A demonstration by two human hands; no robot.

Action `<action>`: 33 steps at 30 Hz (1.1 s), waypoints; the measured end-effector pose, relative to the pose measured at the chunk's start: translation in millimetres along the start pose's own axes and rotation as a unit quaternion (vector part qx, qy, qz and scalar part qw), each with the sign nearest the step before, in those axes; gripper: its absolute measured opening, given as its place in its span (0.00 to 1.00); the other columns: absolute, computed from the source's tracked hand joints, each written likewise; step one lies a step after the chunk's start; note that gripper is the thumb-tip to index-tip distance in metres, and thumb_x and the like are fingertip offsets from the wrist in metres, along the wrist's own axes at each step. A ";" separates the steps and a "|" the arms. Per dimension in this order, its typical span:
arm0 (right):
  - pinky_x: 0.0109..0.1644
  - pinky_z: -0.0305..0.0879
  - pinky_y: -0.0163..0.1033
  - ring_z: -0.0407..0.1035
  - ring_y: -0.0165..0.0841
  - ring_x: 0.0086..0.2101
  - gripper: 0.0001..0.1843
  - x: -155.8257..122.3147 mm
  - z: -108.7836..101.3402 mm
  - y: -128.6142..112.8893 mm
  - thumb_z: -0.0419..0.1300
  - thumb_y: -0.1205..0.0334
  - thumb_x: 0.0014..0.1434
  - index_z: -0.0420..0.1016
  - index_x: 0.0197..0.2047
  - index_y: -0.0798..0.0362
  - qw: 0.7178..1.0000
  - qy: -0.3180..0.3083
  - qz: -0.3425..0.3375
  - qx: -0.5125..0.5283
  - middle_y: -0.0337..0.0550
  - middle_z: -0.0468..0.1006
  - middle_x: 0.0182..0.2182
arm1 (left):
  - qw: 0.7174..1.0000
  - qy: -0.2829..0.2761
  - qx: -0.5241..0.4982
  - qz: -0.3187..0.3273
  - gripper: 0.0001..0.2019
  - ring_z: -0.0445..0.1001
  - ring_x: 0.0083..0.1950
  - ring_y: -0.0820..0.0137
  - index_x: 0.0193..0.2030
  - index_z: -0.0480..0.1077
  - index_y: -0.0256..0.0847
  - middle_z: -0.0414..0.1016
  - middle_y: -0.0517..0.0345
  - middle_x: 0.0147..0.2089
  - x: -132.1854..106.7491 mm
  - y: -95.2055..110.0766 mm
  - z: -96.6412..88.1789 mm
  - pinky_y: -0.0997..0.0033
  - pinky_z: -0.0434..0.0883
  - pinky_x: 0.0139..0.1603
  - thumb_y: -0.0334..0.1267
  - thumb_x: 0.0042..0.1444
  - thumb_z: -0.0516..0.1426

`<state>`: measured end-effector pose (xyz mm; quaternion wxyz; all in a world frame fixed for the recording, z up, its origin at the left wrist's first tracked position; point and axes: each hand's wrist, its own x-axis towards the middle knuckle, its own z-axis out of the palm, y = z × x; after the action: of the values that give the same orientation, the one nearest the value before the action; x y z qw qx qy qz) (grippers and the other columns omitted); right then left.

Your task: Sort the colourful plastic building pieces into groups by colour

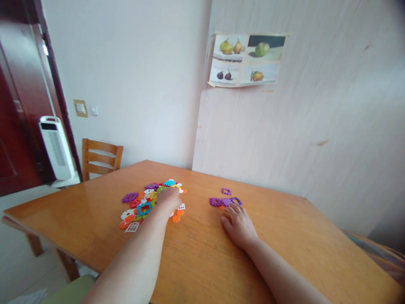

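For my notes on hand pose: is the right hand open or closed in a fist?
Open. The right hand lies palm down on the table, stretched out flat, its tips at the purple pieces.

multicoloured plastic tiles [148, 202], purple tiles [221, 202], orange-brown wooden table [284, 236]

— Where are we, then?
— A home, a dining corner by the look of it. A wooden table [284, 253] fills the lower half of the frame, and a slatted wooden chair [101, 158] is tucked in at centre left.
— Anything on the walls?
— Upper centre, a curling fruit poster [247, 59] with pears, figs and an apple, stuck to a pale wood-grain wall [316, 126]. Left of it, a plain white wall with a light switch [93, 110].
— And far left?
— A dark red door [19, 105], with a white tower appliance [57, 147], heater or fan, standing beside it. Bright plastic toy pieces [142, 204] are scattered mid-table. Domestic, no question.
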<state>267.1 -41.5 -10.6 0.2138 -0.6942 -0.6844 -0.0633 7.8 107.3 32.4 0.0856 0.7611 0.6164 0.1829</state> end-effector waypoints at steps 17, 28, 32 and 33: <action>0.64 0.52 0.48 0.53 0.42 0.62 0.20 -0.4 -1.3 -1.6 0.52 0.54 0.62 0.73 0.54 0.52 1.000 0.001 -0.010 0.009 0.51 0.67 0.59 | 0.992 -0.004 0.123 -0.015 0.12 0.76 0.48 0.51 0.42 0.76 0.40 0.79 0.39 0.44 4.2 -4.3 0.0 0.56 0.70 0.47 0.39 0.53 0.56; 0.64 0.51 0.48 0.52 0.43 0.62 0.20 0.2 -2.7 -2.3 0.52 0.54 0.62 0.73 0.54 0.52 1.000 -0.007 -0.009 0.013 0.52 0.67 0.59 | 0.991 0.105 0.067 -0.040 0.13 0.76 0.47 0.56 0.39 0.76 0.39 0.79 0.42 0.43 5.4 0.8 -12.4 0.62 0.69 0.45 0.37 0.58 0.51; 0.64 0.51 0.49 0.51 0.44 0.63 0.21 0.1 -3.1 -3.3 0.52 0.54 0.62 0.73 0.55 0.53 1.000 -0.006 -0.006 0.013 0.52 0.66 0.59 | 0.988 0.124 -0.090 0.016 0.13 0.76 0.48 0.62 0.37 0.76 0.40 0.80 0.48 0.42 7.2 8.6 -4.9 0.65 0.70 0.48 0.38 0.61 0.49; 0.64 0.51 0.49 0.51 0.44 0.63 0.21 0.0 -3.2 -3.7 0.52 0.54 0.62 0.73 0.55 0.53 1.000 -0.006 -0.005 0.012 0.52 0.66 0.59 | 0.983 0.097 -0.155 0.015 0.13 0.76 0.47 0.64 0.39 0.76 0.40 0.80 0.50 0.42 7.7 11.9 -2.3 0.67 0.70 0.47 0.38 0.61 0.50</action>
<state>264.1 -42.8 -7.0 0.2178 -0.6881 -0.6902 -0.0519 19.0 111.9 40.1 0.1397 0.7264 0.5748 0.3499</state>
